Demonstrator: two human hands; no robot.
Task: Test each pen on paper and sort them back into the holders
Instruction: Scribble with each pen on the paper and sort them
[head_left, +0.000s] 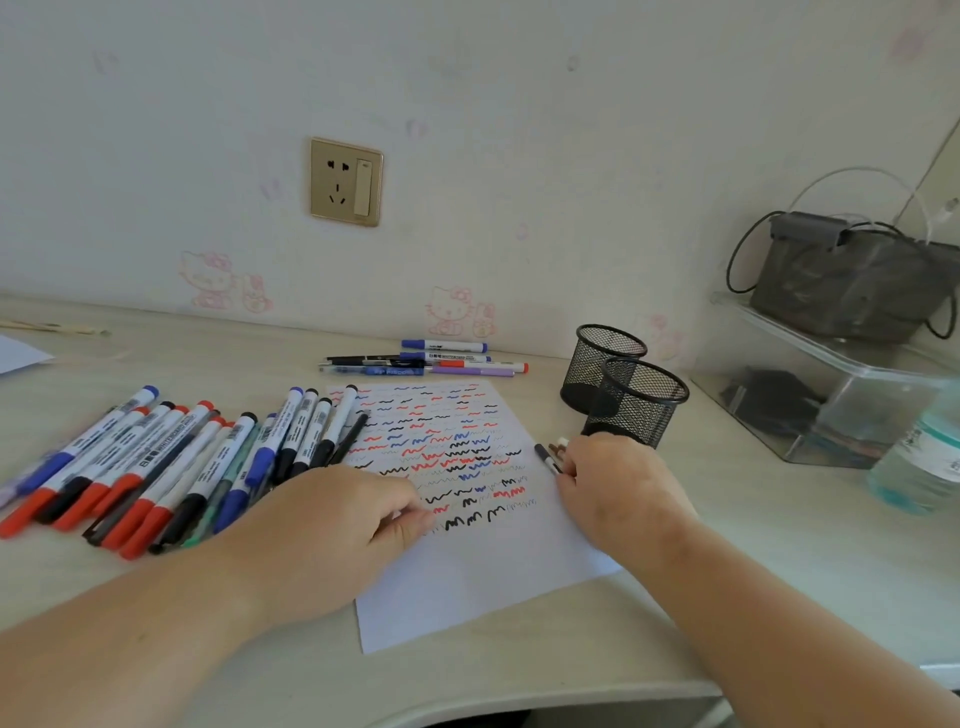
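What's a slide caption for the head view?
Right hand grips a pen beside scribbled paper; left hand rests on it.

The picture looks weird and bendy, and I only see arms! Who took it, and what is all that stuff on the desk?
A person wears a small wide camera on their head, so you see their own two arms from above. The left hand presses down a white sheet of paper covered in red, blue and black squiggles. The right hand has its fingers curled around a black-tipped pen. Left of the sheet lies a big row of white markers with red, blue and black caps; a few more pens lie by the wall. Two black mesh pen cups stand to the right.
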